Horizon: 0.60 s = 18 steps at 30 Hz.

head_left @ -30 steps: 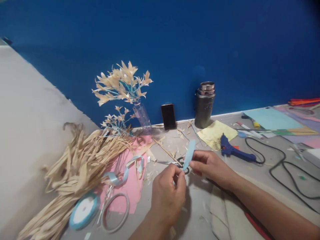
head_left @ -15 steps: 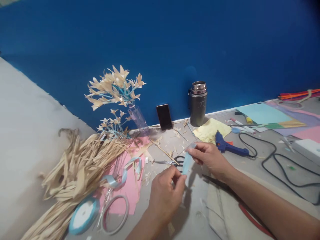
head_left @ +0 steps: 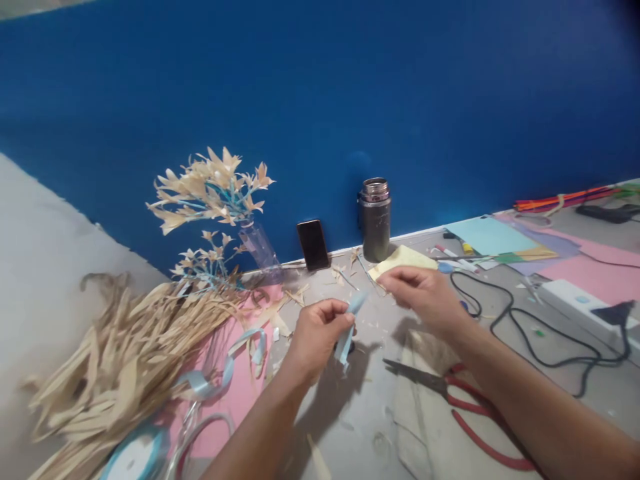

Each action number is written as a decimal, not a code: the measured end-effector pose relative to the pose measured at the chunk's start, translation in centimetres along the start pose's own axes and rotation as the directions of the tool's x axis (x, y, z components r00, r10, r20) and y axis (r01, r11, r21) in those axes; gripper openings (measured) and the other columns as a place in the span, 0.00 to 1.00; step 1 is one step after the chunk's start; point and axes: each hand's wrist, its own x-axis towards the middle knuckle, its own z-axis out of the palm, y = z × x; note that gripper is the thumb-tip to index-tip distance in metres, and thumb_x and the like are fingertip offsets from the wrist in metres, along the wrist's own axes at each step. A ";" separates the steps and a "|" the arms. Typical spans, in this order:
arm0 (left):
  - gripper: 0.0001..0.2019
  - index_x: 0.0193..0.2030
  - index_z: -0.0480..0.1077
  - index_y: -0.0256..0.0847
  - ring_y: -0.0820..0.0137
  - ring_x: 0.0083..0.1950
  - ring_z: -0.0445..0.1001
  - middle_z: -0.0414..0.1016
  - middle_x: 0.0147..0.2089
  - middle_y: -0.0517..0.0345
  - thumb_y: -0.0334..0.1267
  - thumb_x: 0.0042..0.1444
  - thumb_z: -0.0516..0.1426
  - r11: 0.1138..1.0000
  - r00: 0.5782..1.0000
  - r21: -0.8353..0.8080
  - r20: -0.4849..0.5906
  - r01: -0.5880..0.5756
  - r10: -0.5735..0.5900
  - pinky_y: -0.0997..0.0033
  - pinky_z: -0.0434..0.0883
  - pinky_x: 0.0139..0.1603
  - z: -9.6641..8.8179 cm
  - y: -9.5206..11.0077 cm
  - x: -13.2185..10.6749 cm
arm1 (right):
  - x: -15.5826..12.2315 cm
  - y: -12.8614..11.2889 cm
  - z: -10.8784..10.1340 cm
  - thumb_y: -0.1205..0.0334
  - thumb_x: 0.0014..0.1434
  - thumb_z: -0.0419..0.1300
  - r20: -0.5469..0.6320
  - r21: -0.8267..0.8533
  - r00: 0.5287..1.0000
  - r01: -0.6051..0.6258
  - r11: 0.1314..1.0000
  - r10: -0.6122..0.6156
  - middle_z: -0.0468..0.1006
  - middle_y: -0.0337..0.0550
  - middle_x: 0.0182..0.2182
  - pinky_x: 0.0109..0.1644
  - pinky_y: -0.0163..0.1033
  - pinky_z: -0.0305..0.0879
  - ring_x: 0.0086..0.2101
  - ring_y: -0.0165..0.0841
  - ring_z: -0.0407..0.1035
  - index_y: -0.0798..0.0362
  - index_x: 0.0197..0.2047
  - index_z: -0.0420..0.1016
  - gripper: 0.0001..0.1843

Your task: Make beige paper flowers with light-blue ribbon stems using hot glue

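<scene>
In the head view, my right hand (head_left: 420, 297) has let go of the light-blue strip (head_left: 345, 343), which 0.5 s ago ran between my 2 hands. Now only my left hand (head_left: 315, 333) carries it, near the centre of the frame, so the work rests on that 1 grip. The strip is pinched between thumb and fingers, 1 end rising above them, the other hanging below, over the surface (head_left: 370, 400).

My left forearm (head_left: 265, 410) comes up from the lower edge; my right forearm (head_left: 545, 400) reaches in from the lower right, over the red-handled scissors (head_left: 440, 383). My right hand is back-up, fingertips drawn together by the yellow paper (head_left: 410, 257), right of centre; I cannot tell whether they hold anything.
</scene>
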 end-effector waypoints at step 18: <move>0.13 0.21 0.63 0.40 0.76 0.15 0.55 0.60 0.13 0.66 0.39 0.46 0.63 0.918 0.993 0.395 0.083 0.039 -0.078 0.75 0.49 0.18 5.0 -1.0 14.8 | 0.0 9.1 -8.5 0.58 0.56 0.62 0.136 -0.905 0.989 0.101 0.414 0.056 0.75 0.56 0.46 0.52 0.45 0.59 0.48 0.48 0.67 0.56 0.53 0.76 0.22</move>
